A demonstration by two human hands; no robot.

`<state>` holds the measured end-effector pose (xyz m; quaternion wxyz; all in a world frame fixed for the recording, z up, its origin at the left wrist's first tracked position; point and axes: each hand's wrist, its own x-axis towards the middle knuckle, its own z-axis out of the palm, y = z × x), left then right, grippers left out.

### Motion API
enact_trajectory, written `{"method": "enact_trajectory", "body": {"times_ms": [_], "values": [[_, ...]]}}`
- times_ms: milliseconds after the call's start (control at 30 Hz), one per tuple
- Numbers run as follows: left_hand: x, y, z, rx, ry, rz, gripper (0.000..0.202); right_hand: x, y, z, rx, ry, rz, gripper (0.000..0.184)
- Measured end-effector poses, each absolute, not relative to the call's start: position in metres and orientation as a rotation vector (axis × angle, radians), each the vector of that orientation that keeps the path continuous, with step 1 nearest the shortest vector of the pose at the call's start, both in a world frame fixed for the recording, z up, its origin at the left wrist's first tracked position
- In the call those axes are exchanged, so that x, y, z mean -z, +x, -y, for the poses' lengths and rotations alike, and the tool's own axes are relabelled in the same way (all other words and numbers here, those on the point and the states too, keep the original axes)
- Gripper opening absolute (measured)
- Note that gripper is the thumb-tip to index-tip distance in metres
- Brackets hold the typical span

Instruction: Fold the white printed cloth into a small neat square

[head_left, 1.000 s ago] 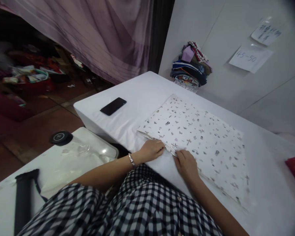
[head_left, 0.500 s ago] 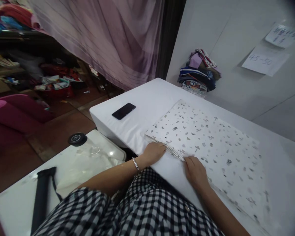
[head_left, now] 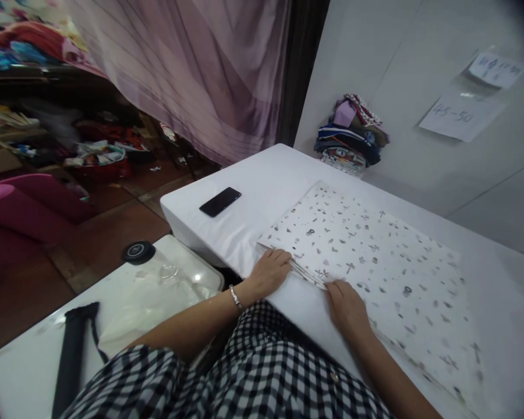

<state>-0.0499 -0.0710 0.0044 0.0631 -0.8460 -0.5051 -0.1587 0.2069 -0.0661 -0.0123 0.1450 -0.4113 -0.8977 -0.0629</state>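
Observation:
A white cloth with a small grey print of palm trees and leaves lies folded in layers on the white-covered table. My left hand, a silver bracelet at its wrist, grips the stacked near edge close to the cloth's left corner. Further right along that same edge, my right hand pinches the layers, fingers on top and thumb out of sight. Between the two hands the folded layers show as thin, slightly lifted lines.
A black phone lies on the table's left part. Folded clothes are piled against the wall. At lower left, a white side table holds a black round object, a dark folded umbrella-like item and clear plastic.
My left hand has shifted slightly left along the cloth's edge. The right hand keeps its place, and the camera view has tilted a little.

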Motion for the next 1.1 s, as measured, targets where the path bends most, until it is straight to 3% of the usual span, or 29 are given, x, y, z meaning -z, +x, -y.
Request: {"method": "enact_trajectory", "body": {"times_ms": [700, 1100], "values": [[0.003, -0.059, 0.059, 0.503, -2.539, 1.377, 0.014, 0.01, 0.165, 0.06, 0.244, -1.149, 2.552, 0.025], [-0.004, -0.06, 0.059, 0.465, -2.633, 1.514, 0.019, 0.019, 0.123, 0.05, 0.185, -1.167, 2.529, 0.009]]}}
